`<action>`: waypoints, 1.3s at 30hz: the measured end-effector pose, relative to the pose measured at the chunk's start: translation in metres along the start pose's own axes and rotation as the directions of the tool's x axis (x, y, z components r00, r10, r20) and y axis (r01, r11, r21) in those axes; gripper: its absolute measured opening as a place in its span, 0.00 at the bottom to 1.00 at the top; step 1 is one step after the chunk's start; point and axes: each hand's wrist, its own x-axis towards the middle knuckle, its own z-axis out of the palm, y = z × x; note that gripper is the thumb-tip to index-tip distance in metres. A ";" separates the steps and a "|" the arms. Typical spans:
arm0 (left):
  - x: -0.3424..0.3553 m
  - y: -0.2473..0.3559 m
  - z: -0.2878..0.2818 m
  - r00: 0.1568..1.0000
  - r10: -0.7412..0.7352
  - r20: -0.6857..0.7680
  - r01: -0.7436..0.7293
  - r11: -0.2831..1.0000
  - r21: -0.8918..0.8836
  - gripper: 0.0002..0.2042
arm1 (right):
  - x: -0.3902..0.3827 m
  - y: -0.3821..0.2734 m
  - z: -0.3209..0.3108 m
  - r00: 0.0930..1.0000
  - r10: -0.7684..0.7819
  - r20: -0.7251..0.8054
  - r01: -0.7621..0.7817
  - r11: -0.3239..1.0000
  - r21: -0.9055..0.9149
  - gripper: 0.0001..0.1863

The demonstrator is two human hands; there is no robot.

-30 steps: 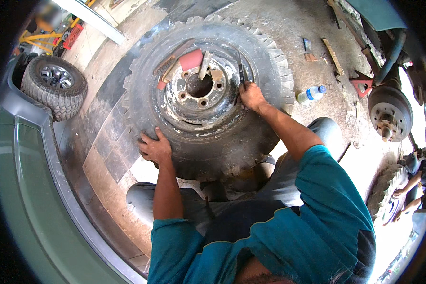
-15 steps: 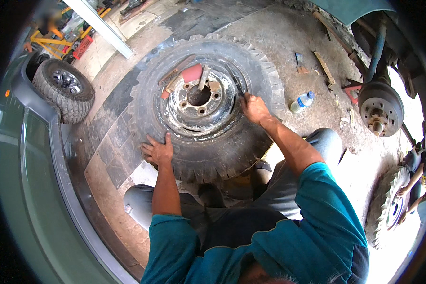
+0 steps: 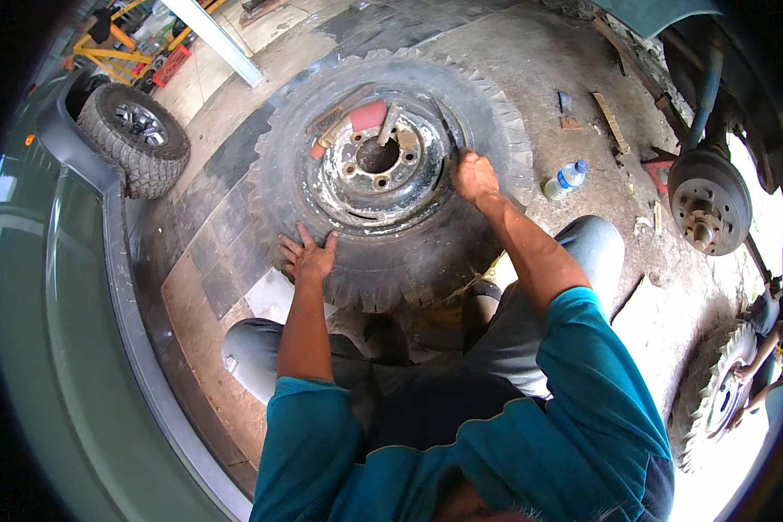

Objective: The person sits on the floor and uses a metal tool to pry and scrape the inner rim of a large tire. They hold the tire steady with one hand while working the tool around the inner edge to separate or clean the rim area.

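Note:
A large off-road tyre (image 3: 461, 248) lies flat on the floor in front of my knees, mounted on a worn, paint-chipped steel rim (image 3: 326, 187). My left hand (image 3: 311, 257) rests on the near-left sidewall, fingers spread, holding nothing. At the right edge of the rim, my right hand (image 3: 476, 177) is closed around a thin dark metal bar (image 3: 445, 120). The bar slants away from me along the rim's edge; its gripped end is hidden in my fist. On the rim's far side lie a red rounded piece (image 3: 369, 115), a short greyish bar (image 3: 390, 123) and a long brownish strip (image 3: 339, 105).
A plastic bottle (image 3: 567, 178) stands to the right, with a wooden strip (image 3: 612, 123) beyond it. A raised vehicle's hub (image 3: 709, 204) is at the far right, above another person's hands at a tyre (image 3: 724, 391). A green vehicle (image 3: 52, 322) with a wheel (image 3: 139, 139) flanks my left.
The whole view has shifted slightly, with the wheel now a little higher and further right. My left hand has slid slightly right along the tyre; my right hand keeps its grip on the bar.

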 end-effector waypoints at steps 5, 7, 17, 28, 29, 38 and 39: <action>-0.003 0.003 -0.005 0.999 -0.010 0.041 0.010 1.000 0.006 0.53 | 0.019 0.000 0.010 0.999 0.038 0.036 -0.039 0.999 0.021 0.19; -0.003 -0.002 -0.007 0.998 -0.025 0.060 0.024 1.000 0.014 0.53 | 0.019 -0.012 0.008 0.996 0.077 0.055 -0.079 0.996 0.045 0.19; -0.004 0.004 0.001 0.999 -0.019 0.027 0.021 0.999 -0.042 0.53 | 0.041 0.025 0.067 0.987 0.137 0.087 -0.147 0.980 0.130 0.26; 0.019 -0.020 0.005 0.876 0.031 -0.482 -0.061 0.997 -0.046 0.43 | 0.038 0.000 0.094 0.992 0.050 0.115 -0.055 0.998 0.038 0.23; 0.024 -0.027 0.005 0.874 -0.022 -0.485 -0.031 0.994 -0.101 0.43 | 0.036 -0.023 0.072 0.993 0.096 0.073 -0.103 0.991 0.089 0.24; 0.061 -0.016 0.006 0.833 -0.194 -0.518 0.092 0.972 -0.217 0.48 | 0.048 -0.016 0.080 0.994 0.039 -0.104 -0.017 0.979 0.201 0.21; 0.063 -0.015 0.006 0.827 -0.196 -0.526 0.083 0.969 -0.232 0.48 | 0.050 -0.018 0.073 0.970 0.006 -0.244 0.047 0.976 0.214 0.19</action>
